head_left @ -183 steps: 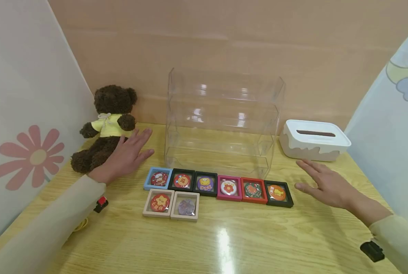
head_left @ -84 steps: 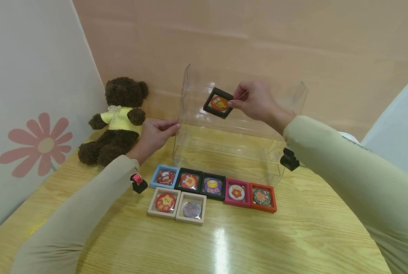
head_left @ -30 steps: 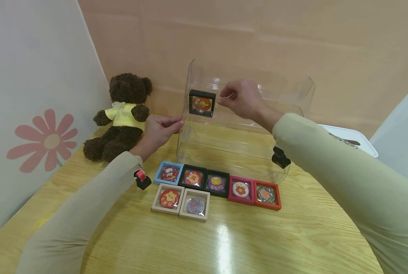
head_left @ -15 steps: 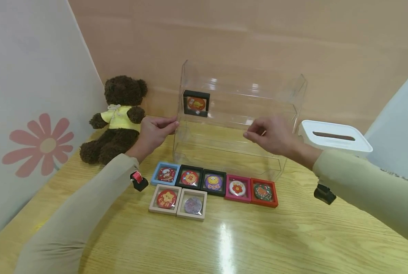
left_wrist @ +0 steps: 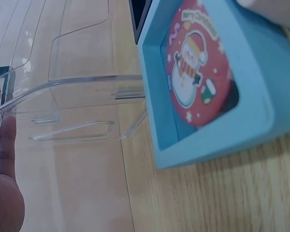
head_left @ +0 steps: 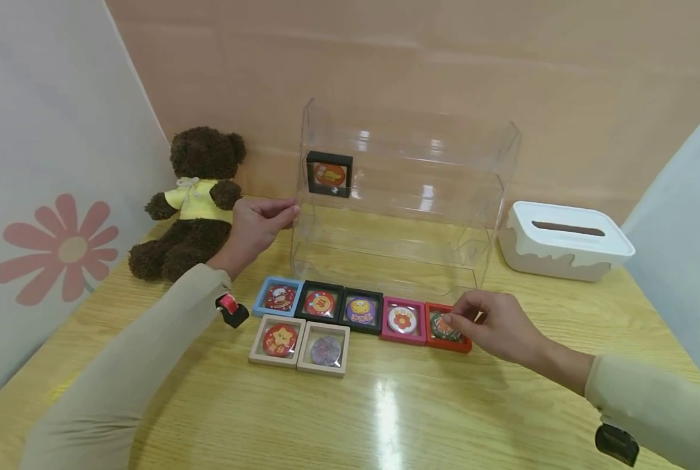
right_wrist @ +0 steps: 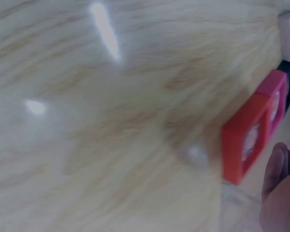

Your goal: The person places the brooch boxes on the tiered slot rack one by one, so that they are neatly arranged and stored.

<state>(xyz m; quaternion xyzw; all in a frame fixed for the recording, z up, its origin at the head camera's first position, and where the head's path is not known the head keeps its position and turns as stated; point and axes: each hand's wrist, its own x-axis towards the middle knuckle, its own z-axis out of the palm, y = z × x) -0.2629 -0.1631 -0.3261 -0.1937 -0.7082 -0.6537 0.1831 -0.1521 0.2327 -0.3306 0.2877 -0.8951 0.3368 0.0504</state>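
Observation:
In the head view my left hand [head_left: 254, 230] pinches the left side edge of a clear acrylic display rack [head_left: 405, 186]. A black square frame with an orange badge [head_left: 330, 174] stands upright at the left end of one of its upper tiers. My right hand [head_left: 495, 323] is over the right edge of a red frame with a green badge [head_left: 442, 326], thumb and fingers bent and apart. The right wrist view shows the thumb [right_wrist: 275, 169] beside the red frame [right_wrist: 246, 137] with a gap between. In the left wrist view the blue frame [left_wrist: 198, 72] lies close by.
Left of the red frame lie a pink frame [head_left: 403, 320], two black frames [head_left: 360, 310] and the blue one in a row. Two beige frames [head_left: 276, 340] lie in front. A teddy bear [head_left: 200, 202] sits at left; a white tissue box [head_left: 567, 241] stands at right.
My right hand placed the black frame with the orange badge on the rack and let go, then moved down and right to the red frame. My left hand came onto the rack's edge and stays there.

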